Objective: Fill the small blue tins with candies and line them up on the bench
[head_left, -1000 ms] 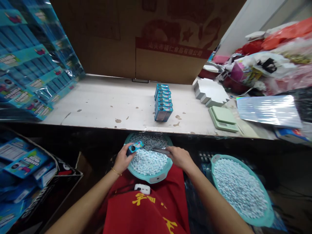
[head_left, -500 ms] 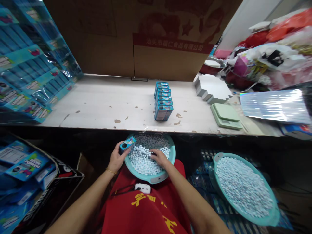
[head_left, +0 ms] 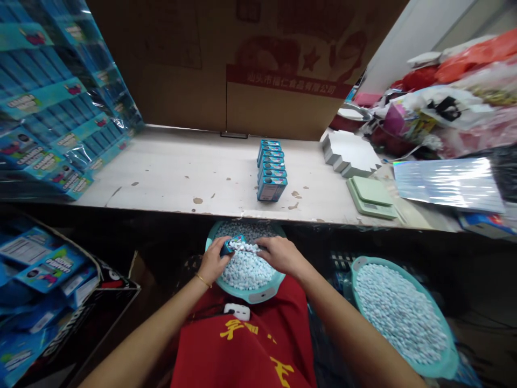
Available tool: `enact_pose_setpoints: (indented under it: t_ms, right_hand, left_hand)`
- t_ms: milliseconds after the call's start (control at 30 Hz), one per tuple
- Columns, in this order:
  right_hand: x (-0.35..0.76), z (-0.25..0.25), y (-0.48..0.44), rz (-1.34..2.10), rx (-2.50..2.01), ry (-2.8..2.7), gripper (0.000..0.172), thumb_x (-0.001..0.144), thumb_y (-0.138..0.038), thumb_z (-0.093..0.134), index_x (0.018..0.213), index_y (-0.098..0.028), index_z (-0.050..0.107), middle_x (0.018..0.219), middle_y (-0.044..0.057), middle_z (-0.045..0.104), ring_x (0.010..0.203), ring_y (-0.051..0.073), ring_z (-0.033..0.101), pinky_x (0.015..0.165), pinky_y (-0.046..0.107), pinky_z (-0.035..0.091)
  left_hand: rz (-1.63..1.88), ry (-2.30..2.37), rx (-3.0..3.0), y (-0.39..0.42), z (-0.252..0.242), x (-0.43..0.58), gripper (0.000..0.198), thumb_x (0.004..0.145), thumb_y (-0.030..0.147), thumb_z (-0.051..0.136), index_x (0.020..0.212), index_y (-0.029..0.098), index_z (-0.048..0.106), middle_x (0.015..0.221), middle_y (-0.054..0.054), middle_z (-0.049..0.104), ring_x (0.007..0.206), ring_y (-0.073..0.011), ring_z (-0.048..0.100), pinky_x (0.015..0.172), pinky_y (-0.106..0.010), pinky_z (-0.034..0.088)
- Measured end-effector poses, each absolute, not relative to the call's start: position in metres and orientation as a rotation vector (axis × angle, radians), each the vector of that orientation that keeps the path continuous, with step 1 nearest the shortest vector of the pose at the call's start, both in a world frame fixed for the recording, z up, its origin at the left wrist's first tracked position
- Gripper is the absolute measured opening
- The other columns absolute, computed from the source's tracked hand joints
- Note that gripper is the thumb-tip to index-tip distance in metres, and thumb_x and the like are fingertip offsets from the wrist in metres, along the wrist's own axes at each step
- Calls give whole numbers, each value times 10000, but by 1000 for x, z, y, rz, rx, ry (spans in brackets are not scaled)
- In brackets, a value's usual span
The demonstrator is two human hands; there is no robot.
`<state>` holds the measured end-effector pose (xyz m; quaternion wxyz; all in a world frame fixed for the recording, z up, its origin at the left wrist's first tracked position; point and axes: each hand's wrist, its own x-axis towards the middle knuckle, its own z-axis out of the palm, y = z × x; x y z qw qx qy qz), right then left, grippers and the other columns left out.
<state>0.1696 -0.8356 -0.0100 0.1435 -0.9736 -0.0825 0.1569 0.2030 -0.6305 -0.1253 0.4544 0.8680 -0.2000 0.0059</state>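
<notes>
Both hands (left hand (head_left: pixel 212 262) gripping a blue box (head_left: pixel 231 245)) over candies (head_left: pixel 246 267).

Hands are closing in together over the teal basin (head_left: pixel 258 295).
The left hand (head_left: pixel 212 262) is bringing the small blue box (head_left: pixel 231 245) in from the rim onto the candies (head_left: pixel 246 267), while the right hand (head_left: pixel 280 254) is rising off the pile to meet it.

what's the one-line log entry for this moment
left hand: holds small blue box | right hand: on candies beside box | teal basin: on lap
</notes>
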Motion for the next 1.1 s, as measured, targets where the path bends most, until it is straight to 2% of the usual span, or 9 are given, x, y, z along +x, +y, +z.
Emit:
enact_pose_setpoints:
  t_ms: [167, 333, 433, 567, 667, 767, 933, 1100]
  right_hand:
    - [171, 10, -807, 473, -3050, -279, 268, 798, -298, 388, 997, -214, 548, 896, 97, 634, 824, 231, 589, 691, 332, 415]
    - [164, 11, -817, 432, -3041, -312, 226, 818, -307, 372, 976, -232, 516, 927, 64, 618, 827, 208, 582, 679, 310, 405]
    - [156, -13, -848, 495, -3036, -184, 240, 824, -342, 377, 1018, -261, 492, 965, 49, 610, 853, 202, 579, 676, 300, 403]
    - [150, -79, -872, 654, -2992, 78, 229, 804, -287, 421, 1002, -225, 517, 932, 79, 623, 836, 224, 591, 678, 321, 404]
    - [158, -131, -855, 654, -2842, 110, 255, 801, -244, 424, 1035, -207, 519, 978, 102, 614, 899, 225, 574, 730, 335, 397]
    - [171, -165, -829, 591, -2737, 85, 302, 808, -289, 427, 1097, -244, 500, 1030, 74, 604, 959, 208, 549, 778, 324, 385]
    - [178, -181, -826, 490, -2554, 34, 315, 783, -291, 476, 1091, -241, 520, 1047, 17, 601, 955, 153, 540, 794, 240, 387]
    - [163, -161, -849, 283, -2197, -46, 305, 747, -268, 510, 1034, -174, 552, 954, 35, 616, 855, 147, 547, 754, 243, 409]
  left_hand:
    - [38, -526, 2157, -630, -127, 201, 389, 723, 215, 504, 1111, 205, 470, 1093, -62, 524, 1039, -195, 481, 928, -345, 369]
    - [31, -504, 2139, -628, -126, 201, 370, 733, 250, 510, 1098, 208, 473, 1080, -66, 531, 1025, -199, 490, 916, -360, 376]
    - [46, -475, 2103, -623, -126, 202, 362, 729, 273, 526, 1082, 200, 488, 1071, -68, 543, 1014, -197, 503, 911, -350, 380]
    - [37, -379, 2056, -610, -131, 204, 364, 730, 305, 534, 1076, 201, 489, 1068, -65, 553, 999, -192, 519, 907, -342, 381]
    - [3, -297, 2020, -603, -136, 205, 385, 729, 326, 539, 1086, 201, 471, 1050, -64, 563, 981, -190, 530, 899, -351, 389]
    - [0, -250, 1996, -601, -139, 207, 406, 722, 350, 547, 1092, 205, 460, 1043, -54, 567, 964, -184, 536, 891, -348, 396]
    - [29, -175, 1995, -598, -133, 210, 434, 706, 382, 560, 1090, 205, 466, 1023, -40, 576, 934, -182, 547, 874, -338, 403]
    - [64, -174, 1984, -593, -131, 210, 438, 702, 366, 571, 1094, 204, 463, 1045, -44, 569, 953, -182, 542, 878, -329, 402]
